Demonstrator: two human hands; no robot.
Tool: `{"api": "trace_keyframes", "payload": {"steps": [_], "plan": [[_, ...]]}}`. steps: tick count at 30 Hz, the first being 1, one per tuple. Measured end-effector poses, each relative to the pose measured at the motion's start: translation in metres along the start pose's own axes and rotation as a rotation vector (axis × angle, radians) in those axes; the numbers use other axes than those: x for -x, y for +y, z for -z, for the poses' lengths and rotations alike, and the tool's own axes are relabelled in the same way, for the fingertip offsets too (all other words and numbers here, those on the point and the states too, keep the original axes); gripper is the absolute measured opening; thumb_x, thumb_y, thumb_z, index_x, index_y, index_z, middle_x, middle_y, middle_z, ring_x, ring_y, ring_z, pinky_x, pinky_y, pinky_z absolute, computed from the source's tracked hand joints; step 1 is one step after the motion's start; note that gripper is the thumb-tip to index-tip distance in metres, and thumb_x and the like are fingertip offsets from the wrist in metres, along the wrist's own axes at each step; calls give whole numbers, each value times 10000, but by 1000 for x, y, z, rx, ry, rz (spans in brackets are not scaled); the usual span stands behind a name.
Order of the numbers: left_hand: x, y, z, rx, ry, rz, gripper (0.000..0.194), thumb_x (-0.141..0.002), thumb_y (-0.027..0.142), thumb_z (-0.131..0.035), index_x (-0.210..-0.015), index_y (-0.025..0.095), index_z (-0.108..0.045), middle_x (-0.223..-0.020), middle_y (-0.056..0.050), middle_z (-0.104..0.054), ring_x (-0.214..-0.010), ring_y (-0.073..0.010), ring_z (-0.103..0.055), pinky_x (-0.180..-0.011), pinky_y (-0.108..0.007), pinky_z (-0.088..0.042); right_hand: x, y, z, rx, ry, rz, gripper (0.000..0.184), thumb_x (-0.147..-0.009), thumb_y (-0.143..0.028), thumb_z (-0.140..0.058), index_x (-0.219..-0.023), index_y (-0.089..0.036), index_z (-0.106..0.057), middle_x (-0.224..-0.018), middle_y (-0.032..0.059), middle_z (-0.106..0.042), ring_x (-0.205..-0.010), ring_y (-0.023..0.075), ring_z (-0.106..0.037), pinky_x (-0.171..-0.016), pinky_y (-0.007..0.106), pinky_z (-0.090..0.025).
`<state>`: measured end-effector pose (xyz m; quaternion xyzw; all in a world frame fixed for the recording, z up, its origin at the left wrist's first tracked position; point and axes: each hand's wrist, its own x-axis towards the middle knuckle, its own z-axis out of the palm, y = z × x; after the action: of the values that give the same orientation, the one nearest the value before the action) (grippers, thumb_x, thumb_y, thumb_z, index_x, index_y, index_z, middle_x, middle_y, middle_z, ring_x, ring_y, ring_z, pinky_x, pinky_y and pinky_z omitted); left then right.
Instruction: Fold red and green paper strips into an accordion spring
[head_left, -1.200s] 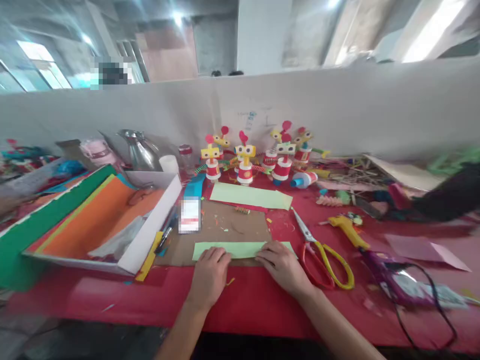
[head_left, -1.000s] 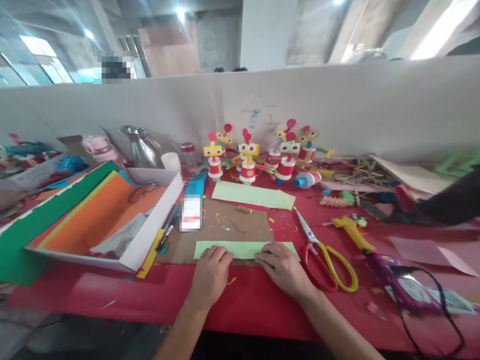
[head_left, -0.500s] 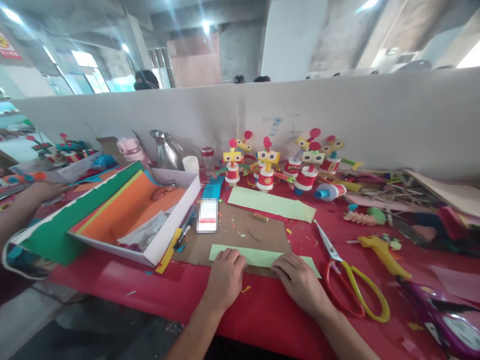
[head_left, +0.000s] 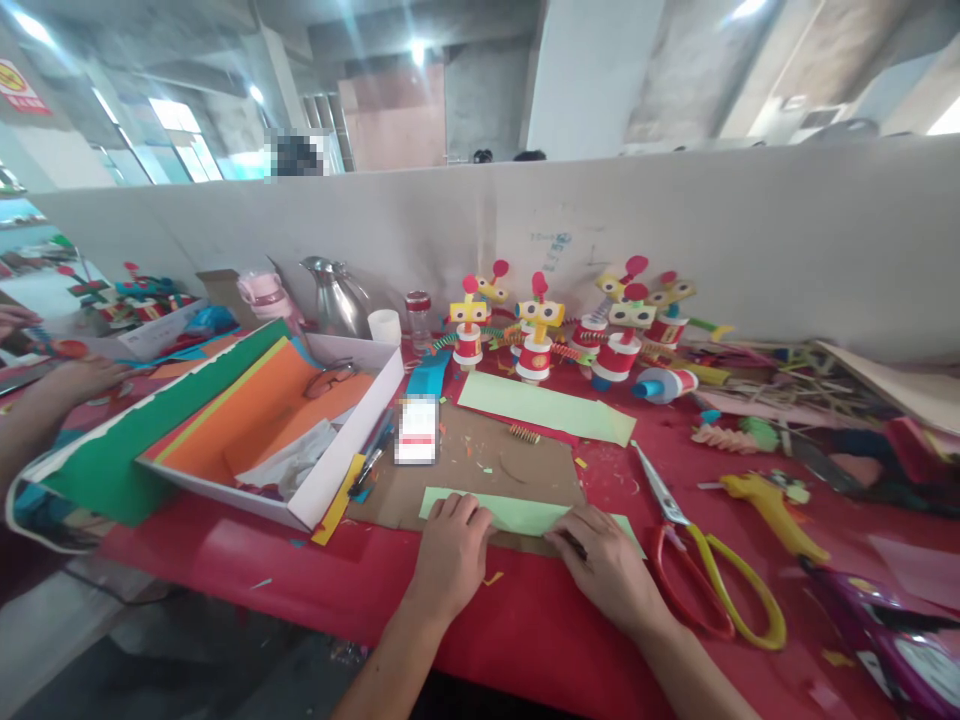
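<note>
A pale green paper strip (head_left: 521,515) lies across the near edge of a brown cardboard sheet (head_left: 551,472). My left hand (head_left: 452,548) rests on its left part, fingers bent over the near edge. On the right part, my right hand (head_left: 602,562) has its thumb and fingers pressed together at the same edge. The fingertips of both hands are partly hidden. Beyond the cardboard's middle lies a second, wider green paper strip (head_left: 540,408), with a small paper spring (head_left: 524,433) just in front of it. Scissors (head_left: 673,515) with red and yellow handles lie right of my right hand.
Several paper-cup robot figures (head_left: 536,350) stand along the partition. A white box (head_left: 345,430) with coloured paper is at left; a co-worker's arm (head_left: 67,395) shows beyond it. A yellow glue gun (head_left: 780,515) and a purple device (head_left: 892,640) lie at right.
The view has shifted very slightly. Both my hands keep their places on the strip, the right fingers moving only a little. At far left, the co-worker's second hand has come into view.
</note>
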<state>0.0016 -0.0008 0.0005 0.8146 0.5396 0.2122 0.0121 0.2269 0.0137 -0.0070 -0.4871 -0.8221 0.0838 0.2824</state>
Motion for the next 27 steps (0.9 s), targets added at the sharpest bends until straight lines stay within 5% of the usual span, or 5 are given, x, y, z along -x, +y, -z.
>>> {"api": "trace_keyframes", "payload": {"steps": [6, 17, 27], "plan": [[-1, 0, 2, -4, 4, 18, 138, -909, 174, -437, -830, 209, -545, -902, -47, -552, -870, -215, -494, -742, -370, -384, 1, 1, 1, 9, -5, -47, 174, -904, -275, -548, -752, -204, -593, -777, 38, -618, -768, 205, -574, -712, 326, -429], [-4, 8, 4, -71, -23, -91, 184, -806, 40, -496, -808, 218, -541, -866, -46, -574, -847, -225, -505, -742, -388, -390, 1, -8, 1, 117, -32, 147, 247, -958, -159, -396, -850, -198, -614, -819, 53, -619, -774, 194, -550, -721, 340, -389], [7, 4, 10, -58, -51, 30, 170, -878, 102, -438, -816, 205, -557, -867, -49, -583, -846, -221, -519, -726, -374, -382, 0, -10, 3, 103, -51, 110, 231, -963, -225, -436, -821, -207, -617, -799, 40, -626, -771, 188, -571, -707, 320, -386]]}}
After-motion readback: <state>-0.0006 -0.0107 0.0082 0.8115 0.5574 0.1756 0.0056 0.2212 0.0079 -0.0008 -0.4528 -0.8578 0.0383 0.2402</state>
